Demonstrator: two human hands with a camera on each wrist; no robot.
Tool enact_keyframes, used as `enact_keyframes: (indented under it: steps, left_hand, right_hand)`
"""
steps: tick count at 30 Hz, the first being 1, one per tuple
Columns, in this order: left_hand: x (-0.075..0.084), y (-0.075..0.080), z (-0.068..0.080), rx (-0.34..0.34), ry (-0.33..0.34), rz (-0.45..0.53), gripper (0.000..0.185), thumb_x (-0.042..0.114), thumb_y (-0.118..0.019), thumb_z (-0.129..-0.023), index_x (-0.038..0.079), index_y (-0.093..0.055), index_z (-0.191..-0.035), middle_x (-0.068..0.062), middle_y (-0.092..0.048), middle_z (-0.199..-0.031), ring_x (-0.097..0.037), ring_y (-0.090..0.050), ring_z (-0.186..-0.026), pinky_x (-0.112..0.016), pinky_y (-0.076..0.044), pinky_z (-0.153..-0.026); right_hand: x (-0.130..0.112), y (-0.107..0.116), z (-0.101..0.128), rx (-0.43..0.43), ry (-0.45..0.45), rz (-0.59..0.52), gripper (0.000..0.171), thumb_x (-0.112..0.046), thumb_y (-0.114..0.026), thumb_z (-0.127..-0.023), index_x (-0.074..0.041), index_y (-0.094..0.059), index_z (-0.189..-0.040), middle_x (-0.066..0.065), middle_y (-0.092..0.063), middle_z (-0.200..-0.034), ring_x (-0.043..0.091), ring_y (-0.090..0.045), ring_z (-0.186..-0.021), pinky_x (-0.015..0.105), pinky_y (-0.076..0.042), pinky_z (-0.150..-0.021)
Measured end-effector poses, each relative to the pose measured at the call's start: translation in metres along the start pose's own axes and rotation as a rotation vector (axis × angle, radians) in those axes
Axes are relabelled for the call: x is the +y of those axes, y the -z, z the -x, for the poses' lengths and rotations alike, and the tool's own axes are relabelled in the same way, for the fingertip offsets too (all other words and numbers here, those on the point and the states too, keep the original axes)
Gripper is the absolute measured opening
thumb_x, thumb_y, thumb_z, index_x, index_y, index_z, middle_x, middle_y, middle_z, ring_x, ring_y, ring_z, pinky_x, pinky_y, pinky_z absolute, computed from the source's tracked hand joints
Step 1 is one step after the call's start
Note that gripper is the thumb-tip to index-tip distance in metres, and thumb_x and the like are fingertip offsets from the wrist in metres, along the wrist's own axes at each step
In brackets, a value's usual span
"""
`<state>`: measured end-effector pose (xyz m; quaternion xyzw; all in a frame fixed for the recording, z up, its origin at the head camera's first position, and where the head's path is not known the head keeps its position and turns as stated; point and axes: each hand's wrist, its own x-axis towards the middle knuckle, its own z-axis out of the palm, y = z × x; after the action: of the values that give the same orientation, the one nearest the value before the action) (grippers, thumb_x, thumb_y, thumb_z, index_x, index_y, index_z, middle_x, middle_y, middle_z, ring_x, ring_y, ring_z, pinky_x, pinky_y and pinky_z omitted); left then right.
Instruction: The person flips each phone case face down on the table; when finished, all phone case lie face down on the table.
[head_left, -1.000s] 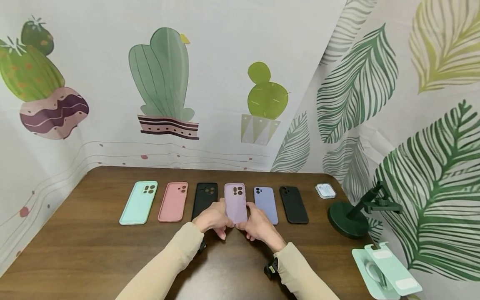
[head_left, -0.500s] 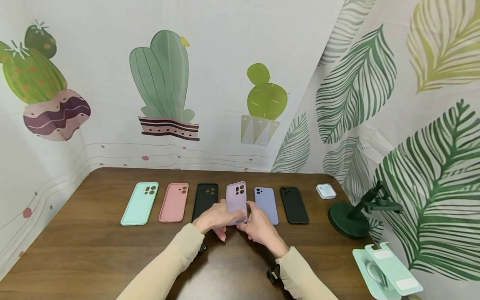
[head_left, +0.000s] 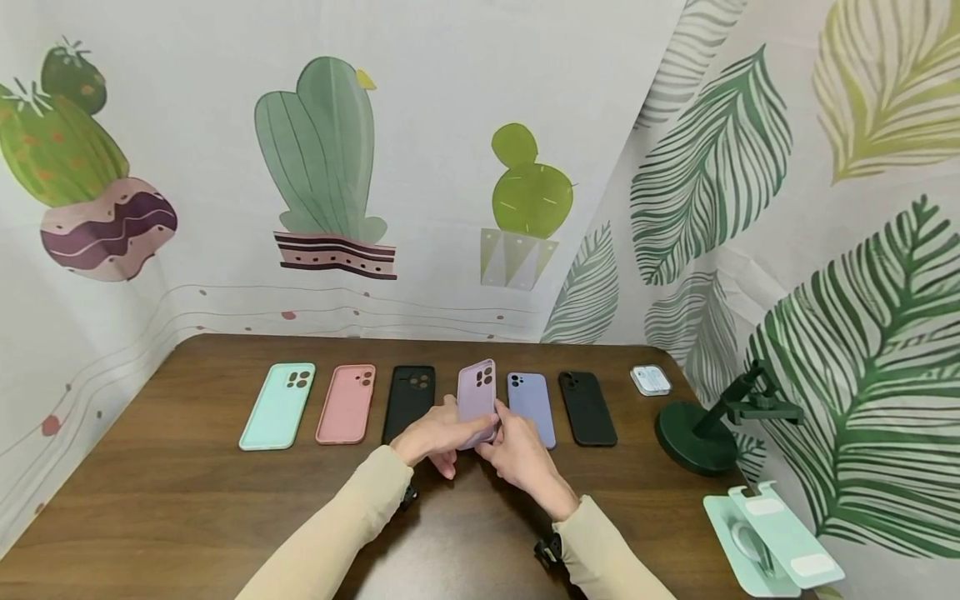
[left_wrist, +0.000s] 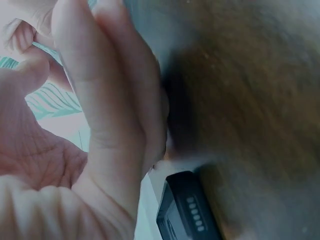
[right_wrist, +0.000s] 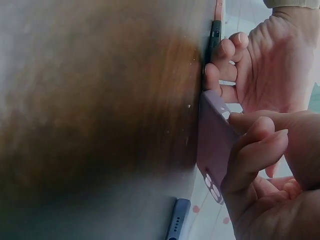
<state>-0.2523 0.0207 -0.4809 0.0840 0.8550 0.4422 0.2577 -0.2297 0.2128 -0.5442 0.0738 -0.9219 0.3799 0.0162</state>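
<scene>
Fingers [head_left: 480, 431] of both hands pinch the lilac phone case [head_left: 477, 397] at its near end, tilted up off the desk [head_left: 187, 492]. A slip could likely drop it onto the blue case [head_left: 531, 406] just right of the fingers or the black case [head_left: 408, 400] just left. Both wrist views are blurred; the case's underside stays hidden.

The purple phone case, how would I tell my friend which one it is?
Look at the row of phone cases across the brown table. The light purple case is fourth from the left, between a black case and a bluish case. It is the only one tipped up off the table, held by the left hand and right hand.
</scene>
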Motion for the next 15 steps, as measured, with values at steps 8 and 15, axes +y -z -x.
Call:
enact_keyframes:
  steps: [8,15]
  left_hand:
    - [0.005,-0.004,-0.003,0.012,0.012,-0.003,0.103,0.071,-0.07,-0.093,-0.008,-0.036,-0.15,-0.012,-0.058,-0.067,-0.017,-0.059,-0.039,-0.033,-0.06,-0.043]
    - [0.003,-0.003,-0.003,-0.035,0.001,0.113,0.082,0.057,-0.066,-0.096,-0.003,-0.039,-0.145,-0.012,-0.057,-0.065,-0.018,-0.06,-0.04,-0.035,-0.061,-0.043]
  right_hand:
    - [-0.029,0.016,0.017,0.06,0.137,-0.051,0.077,-0.018,-0.075,-0.096,0.012,-0.043,-0.159,-0.005,-0.062,-0.068,0.007,-0.059,-0.046,0.025,-0.049,-0.05]
    - [-0.046,0.023,0.02,0.045,0.09,-0.103,0.078,-0.012,-0.078,-0.091,0.009,-0.044,-0.159,0.0,-0.064,-0.07,0.009,-0.061,-0.048,0.027,-0.052,-0.05]
